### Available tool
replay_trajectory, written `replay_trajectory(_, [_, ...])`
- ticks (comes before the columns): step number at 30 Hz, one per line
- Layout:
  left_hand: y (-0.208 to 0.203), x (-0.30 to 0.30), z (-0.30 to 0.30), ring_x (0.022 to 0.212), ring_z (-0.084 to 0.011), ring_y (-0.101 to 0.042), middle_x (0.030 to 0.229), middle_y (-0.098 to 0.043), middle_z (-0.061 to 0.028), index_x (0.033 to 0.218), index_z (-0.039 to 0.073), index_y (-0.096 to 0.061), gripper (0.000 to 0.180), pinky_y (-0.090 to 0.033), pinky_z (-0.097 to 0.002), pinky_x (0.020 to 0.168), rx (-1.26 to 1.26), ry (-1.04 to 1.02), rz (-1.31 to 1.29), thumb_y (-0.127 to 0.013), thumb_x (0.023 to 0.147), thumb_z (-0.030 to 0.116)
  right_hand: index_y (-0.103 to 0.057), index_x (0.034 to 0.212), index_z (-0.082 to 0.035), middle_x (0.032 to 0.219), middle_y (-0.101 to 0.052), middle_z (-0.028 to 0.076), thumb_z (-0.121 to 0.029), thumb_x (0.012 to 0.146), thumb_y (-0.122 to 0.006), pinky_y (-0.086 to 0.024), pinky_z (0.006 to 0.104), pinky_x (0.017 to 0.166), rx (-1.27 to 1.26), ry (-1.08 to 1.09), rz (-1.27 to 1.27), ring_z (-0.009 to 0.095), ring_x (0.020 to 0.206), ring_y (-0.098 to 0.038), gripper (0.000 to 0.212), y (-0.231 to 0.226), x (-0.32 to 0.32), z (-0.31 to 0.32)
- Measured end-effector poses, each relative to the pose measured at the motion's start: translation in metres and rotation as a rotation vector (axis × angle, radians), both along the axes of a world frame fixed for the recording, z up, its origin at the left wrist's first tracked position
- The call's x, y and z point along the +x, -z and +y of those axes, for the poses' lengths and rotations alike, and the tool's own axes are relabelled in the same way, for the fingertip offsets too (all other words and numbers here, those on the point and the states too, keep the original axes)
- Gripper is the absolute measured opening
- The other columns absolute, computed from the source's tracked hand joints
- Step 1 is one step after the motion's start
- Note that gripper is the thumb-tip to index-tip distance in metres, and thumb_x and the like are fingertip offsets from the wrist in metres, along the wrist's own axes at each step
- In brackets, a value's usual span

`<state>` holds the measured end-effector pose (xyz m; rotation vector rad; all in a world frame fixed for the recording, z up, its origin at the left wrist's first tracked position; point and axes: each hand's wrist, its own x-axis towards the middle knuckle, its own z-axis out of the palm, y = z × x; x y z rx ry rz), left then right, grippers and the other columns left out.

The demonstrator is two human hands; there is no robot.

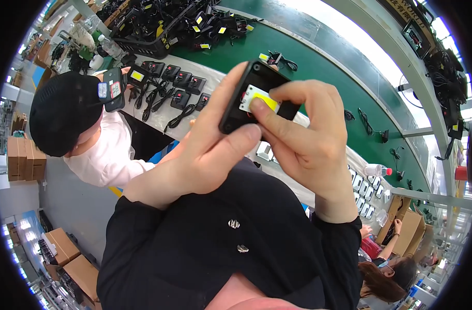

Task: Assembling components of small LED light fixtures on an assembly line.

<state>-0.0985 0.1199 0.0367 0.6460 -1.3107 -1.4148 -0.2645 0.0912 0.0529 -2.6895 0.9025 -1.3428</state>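
Note:
My left hand (205,155) is wrapped round a black plastic housing (269,80), tilted up in front of my chest with its open side facing me. Inside it lies a small white LED board (250,95) with a yellow patch. The thumb and fingers of my right hand (318,137) close on this board, the thumb pressing near the yellow patch. Part of the board and the housing's right side are hidden by that hand. A little red shows beside the board.
Black units with cables (181,80) stand in rows on the bench at left, before a black crate (140,46) piled with more. A co-worker in a black cap (65,111) sits at left. White units (367,188) and a red-capped bottle (378,170) are at right.

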Motion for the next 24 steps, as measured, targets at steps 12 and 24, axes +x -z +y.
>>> replay_trajectory(12, [0.03, 0.001, -0.038, 0.112, -0.0208, -0.05, 0.126, -0.047, -0.0169, 0.126, -0.007, -0.037, 0.044, -0.039, -0.0331, 0.097, -0.153, -0.302, 0.12, -0.036, 0.083, -0.005, -0.069, 0.103, -0.012, 0.099, -0.045, 0.01, -0.025, 0.071, -0.07, -0.035, 0.0344, 0.082, 0.249, -0.012, -0.331, 0.024, 0.095, -0.042, 0.034, 0.031, 0.016, -0.019])
replay_trajectory(24, [0.018, 0.018, -0.043, 0.109, -0.0196, -0.053, 0.122, -0.051, -0.0158, 0.121, 0.0, -0.046, 0.037, -0.041, -0.0284, 0.093, -0.324, -0.289, -0.28, -0.052, 0.085, -0.004, -0.058, 0.113, 0.001, 0.095, -0.064, 0.005, -0.006, 0.085, -0.062, -0.049, 0.0237, 0.077, 1.056, -0.301, -0.883, 0.008, 0.084, -0.059, 0.03, 0.046, 0.033, -0.033])
